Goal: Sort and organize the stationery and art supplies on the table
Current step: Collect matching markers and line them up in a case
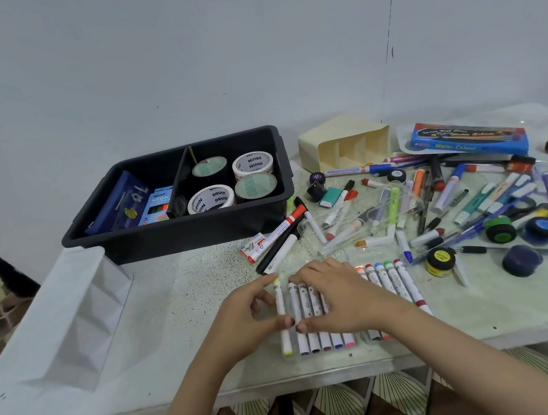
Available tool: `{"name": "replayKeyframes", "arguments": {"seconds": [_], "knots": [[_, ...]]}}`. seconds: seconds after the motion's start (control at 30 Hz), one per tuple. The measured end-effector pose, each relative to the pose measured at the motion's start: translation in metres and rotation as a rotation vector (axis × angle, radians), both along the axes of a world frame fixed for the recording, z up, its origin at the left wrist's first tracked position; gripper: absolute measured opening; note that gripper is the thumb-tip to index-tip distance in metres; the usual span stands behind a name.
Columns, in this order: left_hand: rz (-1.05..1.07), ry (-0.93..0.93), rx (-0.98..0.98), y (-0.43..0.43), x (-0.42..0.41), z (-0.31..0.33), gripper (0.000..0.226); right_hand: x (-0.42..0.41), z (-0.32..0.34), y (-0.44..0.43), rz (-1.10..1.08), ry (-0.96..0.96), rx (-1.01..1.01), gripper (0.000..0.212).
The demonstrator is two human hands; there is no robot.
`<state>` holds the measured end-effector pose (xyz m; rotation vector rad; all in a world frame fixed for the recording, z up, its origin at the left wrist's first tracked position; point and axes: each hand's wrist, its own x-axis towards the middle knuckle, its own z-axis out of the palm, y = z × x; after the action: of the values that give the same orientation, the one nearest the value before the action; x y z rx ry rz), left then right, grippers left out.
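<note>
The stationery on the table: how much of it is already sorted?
Done: tape rolls and boxes lie in the black bin. In hand: the left hand pinches a yellow marker beside the marker row, where the right hand rests. Left: loose pens and paint pots, scattered at right.
</note>
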<state>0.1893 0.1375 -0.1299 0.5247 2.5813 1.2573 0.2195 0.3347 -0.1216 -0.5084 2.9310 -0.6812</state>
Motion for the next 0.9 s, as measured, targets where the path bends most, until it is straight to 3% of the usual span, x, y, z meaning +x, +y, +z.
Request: {"name": "replayKeyframes", "arguments": {"seconds": [0.3, 0.53, 0.67, 0.77, 0.9], "knots": [[-0.134, 0.183, -0.345, 0.003, -0.008, 0.001, 0.062, 0.003, 0.000, 0.001, -0.005, -0.008, -0.003, 0.079], [-0.191, 0.153, -0.319, -0.004, -0.006, 0.001, 0.064, 0.006, -0.003, 0.001, -0.018, 0.011, -0.023, 0.082], [-0.198, 0.102, -0.283, -0.007, -0.003, 0.006, 0.096, 0.007, -0.001, -0.001, -0.012, 0.003, 0.009, 0.077], [-0.199, 0.082, -0.280, -0.008, -0.002, 0.005, 0.106, 0.003, 0.005, -0.003, -0.001, -0.021, 0.074, 0.076], [-0.213, 0.084, -0.331, -0.009, -0.002, 0.007, 0.097, 0.001, 0.009, -0.003, 0.010, -0.053, 0.109, 0.077]]}}
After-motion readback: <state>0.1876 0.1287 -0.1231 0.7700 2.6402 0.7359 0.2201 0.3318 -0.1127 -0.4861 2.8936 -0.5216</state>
